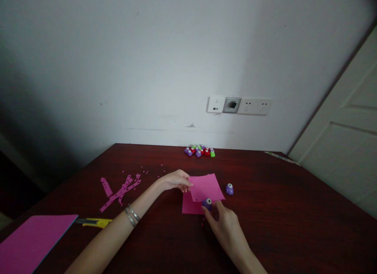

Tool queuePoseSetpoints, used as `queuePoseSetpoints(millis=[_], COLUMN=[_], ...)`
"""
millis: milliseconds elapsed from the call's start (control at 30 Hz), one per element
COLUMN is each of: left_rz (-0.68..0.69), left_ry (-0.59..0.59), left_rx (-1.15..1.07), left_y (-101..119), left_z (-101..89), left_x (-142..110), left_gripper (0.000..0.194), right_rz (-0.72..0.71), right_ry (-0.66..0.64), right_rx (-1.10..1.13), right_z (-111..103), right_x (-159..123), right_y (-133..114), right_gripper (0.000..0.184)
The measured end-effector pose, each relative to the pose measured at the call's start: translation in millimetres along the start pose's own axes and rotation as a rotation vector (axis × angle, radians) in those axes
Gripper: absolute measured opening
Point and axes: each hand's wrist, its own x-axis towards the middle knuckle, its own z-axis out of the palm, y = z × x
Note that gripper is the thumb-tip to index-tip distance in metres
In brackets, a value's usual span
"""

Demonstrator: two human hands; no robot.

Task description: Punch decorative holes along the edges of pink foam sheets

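My left hand (178, 181) pinches the left edge of a pink sheet of paper (206, 185), holding it tilted above the table. Under it lies another pink sheet (190, 207), partly covered. My right hand (225, 223) is closed around a small purple craft punch (207, 203) with a white button on top. The punch sits at the near edge of the held sheet; whether the paper is inside its slot I cannot tell. A small dark mark or hole shows in the sheet left of the punch. Another purple craft punch (229, 189) stands to the right of the paper.
Several purple, red and green punches (198, 151) cluster by the wall. Punched pink strips (120, 193) and tiny cut-outs lie left. A yellow utility knife (96, 223) lies partly behind my left forearm, beside a pink paper stack (38, 238). Sockets (255, 106) are on the wall.
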Motion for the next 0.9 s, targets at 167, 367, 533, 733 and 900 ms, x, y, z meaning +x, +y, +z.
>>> queuePoseSetpoints(millis=[167,367,533,733,900], left_rz=[0.007,0.033,0.032,0.022,0.019], left_ry=[0.014,0.019,0.008,0.016,0.013], left_rx=[-0.049,-0.096,-0.09,-0.093,-0.101], left_y=[-1.0,-1.8,1.4,2.2,0.1], left_z=[-0.7,0.2,4.3,4.6,4.2], left_x=[0.7,0.0,-2.5,-2.6,-1.6], left_gripper=[0.026,0.028,0.027,0.028,0.027], right_rz=[-0.031,-0.038,-0.063,-0.096,-0.066], right_ry=[0.058,0.086,0.107,0.131,0.115], right_rx=[-0.011,-0.057,-0.071,-0.061,-0.076], right_z=[-1.0,-2.1,-0.6,0.3,-1.0], right_x=[0.5,1.1,1.0,0.7,0.9], right_y=[3.7,7.0,8.1,9.5,7.4], right_gripper=[0.021,0.022,0.023,0.023,0.023])
